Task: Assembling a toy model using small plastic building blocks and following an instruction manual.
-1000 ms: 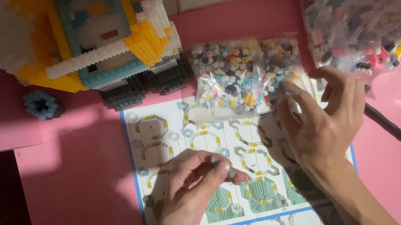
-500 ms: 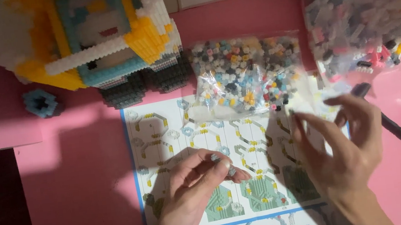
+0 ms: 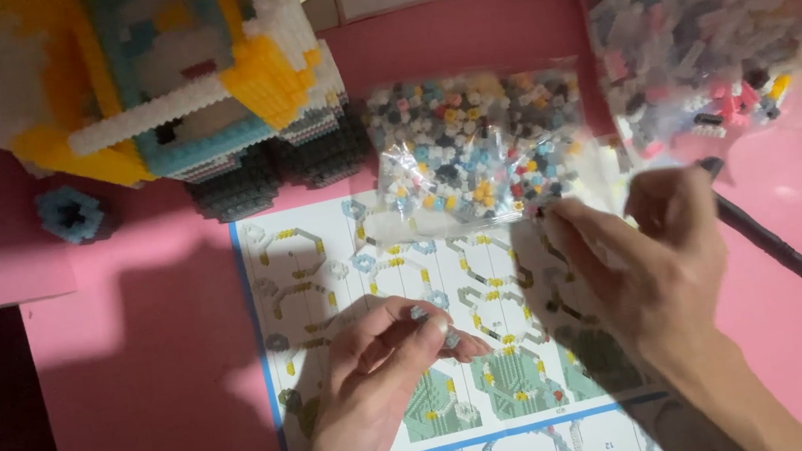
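In the head view, two hands are seen over one instruction sheet (image 3: 355, 261) laid on a pink table (image 3: 155, 364). Two clear bags of small bricks are counted: one bag (image 3: 477, 141) at the far edge of the sheet, a larger bag (image 3: 701, 30) at the far right. One built model (image 3: 143, 84) stands at the far left, with one blue piece (image 3: 70, 213) beside it. One black tool (image 3: 775, 238) lies to the right.

A small grey piece (image 3: 435, 322) is pinched narrowly between thumb and fingers of the left hand (image 3: 378, 379), near the middle of the sheet. The right hand (image 3: 642, 268) is held with fingers curled, fingertips (image 3: 562, 222) just beside the nearer bag's edge; whether anything is gripped cannot be told.
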